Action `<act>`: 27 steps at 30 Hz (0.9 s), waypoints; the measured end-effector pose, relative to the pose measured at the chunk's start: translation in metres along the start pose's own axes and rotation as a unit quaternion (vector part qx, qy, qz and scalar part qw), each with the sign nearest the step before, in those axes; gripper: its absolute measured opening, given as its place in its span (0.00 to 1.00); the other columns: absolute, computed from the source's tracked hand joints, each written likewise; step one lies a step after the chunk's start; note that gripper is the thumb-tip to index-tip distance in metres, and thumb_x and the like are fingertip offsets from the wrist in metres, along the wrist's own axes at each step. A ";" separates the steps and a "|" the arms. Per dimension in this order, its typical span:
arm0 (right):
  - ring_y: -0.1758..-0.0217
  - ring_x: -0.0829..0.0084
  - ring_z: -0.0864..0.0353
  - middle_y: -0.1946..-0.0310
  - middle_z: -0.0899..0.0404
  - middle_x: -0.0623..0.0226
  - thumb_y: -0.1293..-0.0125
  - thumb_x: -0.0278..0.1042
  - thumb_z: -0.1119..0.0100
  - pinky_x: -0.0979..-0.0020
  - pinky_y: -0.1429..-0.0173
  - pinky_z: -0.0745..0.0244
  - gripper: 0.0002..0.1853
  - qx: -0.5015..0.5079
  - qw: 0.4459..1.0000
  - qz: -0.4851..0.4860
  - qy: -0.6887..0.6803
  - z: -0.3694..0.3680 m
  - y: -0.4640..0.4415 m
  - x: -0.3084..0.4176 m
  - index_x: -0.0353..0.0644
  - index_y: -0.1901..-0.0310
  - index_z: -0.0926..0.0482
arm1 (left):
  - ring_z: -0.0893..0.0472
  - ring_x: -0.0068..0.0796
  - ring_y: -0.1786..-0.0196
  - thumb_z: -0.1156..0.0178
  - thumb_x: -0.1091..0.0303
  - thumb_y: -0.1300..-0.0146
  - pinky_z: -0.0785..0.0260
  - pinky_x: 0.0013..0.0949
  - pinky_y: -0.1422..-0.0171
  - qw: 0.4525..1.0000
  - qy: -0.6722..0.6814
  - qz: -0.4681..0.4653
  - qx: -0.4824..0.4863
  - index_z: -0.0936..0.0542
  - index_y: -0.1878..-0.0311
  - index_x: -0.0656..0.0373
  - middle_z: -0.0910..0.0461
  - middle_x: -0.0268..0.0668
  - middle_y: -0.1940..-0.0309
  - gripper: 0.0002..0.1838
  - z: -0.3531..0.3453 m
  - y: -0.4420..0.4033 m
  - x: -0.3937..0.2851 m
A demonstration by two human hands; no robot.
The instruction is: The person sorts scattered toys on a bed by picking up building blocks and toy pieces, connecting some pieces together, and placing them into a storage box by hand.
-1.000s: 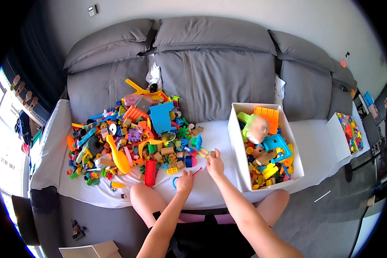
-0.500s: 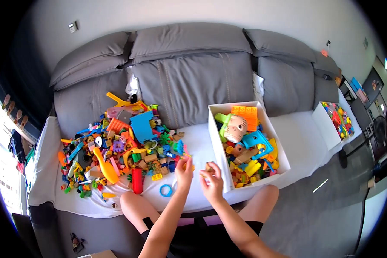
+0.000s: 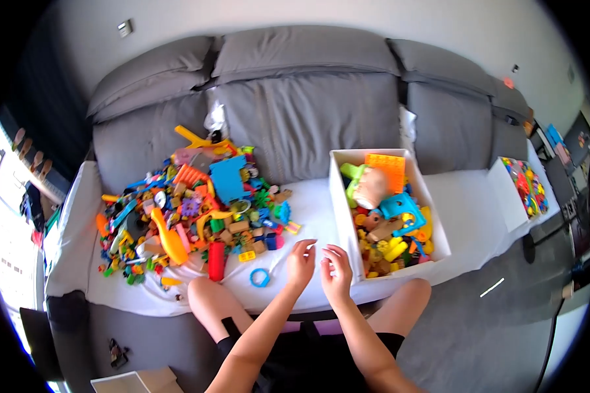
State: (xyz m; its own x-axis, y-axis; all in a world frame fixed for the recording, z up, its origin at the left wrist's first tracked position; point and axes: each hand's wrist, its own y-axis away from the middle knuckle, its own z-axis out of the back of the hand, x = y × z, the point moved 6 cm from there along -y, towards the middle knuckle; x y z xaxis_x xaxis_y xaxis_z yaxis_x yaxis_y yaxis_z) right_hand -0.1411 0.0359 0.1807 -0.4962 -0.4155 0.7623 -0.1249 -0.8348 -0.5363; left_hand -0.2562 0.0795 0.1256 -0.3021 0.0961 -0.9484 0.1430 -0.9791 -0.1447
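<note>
My left hand (image 3: pixel 301 264) hovers over the white sofa cover with fingers bent and apart. Facing it, close but not touching, is my right hand (image 3: pixel 336 274), also with curved, parted fingers. I make out no toy in either hand. Just right of my right hand stands a white box (image 3: pixel 345 252) of toys. In it are a smeared, round pinkish toy head (image 3: pixel 372 188), an orange block plate (image 3: pixel 390 169), a light-blue frame-like toy (image 3: pixel 411 211) and yellow pieces (image 3: pixel 394 249). A blue ring (image 3: pixel 260 278) lies left of my left hand.
On the left is a heap of mixed toys, with a yellow bowling pin (image 3: pixel 169 239), a blue plate (image 3: pixel 228 179) and a red cylinder (image 3: pixel 216 261). Another toy box (image 3: pixel 509 190) stands far right. Grey sofa backrests (image 3: pixel 308 128) rise behind; my knees are at the front edge.
The brown piece in my right hand and the yellow bit at my left hand no longer show. My hands have come closer together. The toy head has shifted and blurred; the camera view moved slightly.
</note>
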 end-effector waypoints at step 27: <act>0.61 0.52 0.21 0.68 0.21 0.55 0.55 0.39 0.31 0.59 0.59 0.27 0.24 0.267 0.934 -0.200 0.124 -0.201 0.033 -0.121 0.41 0.57 0.28 | 0.21 0.45 0.67 0.53 0.56 0.34 0.29 0.42 0.64 0.983 -0.152 0.088 -0.049 0.24 0.56 0.59 0.21 0.48 0.68 0.17 0.103 0.002 0.142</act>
State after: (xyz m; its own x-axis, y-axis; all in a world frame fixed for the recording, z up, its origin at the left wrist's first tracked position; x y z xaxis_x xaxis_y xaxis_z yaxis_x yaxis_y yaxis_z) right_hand -0.2576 0.1312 -0.0022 -0.6945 0.0093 0.7195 0.0710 -0.9942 0.0814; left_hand -0.3956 0.0730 0.0200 -0.5307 -0.1458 -0.8349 0.3042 -0.9522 -0.0270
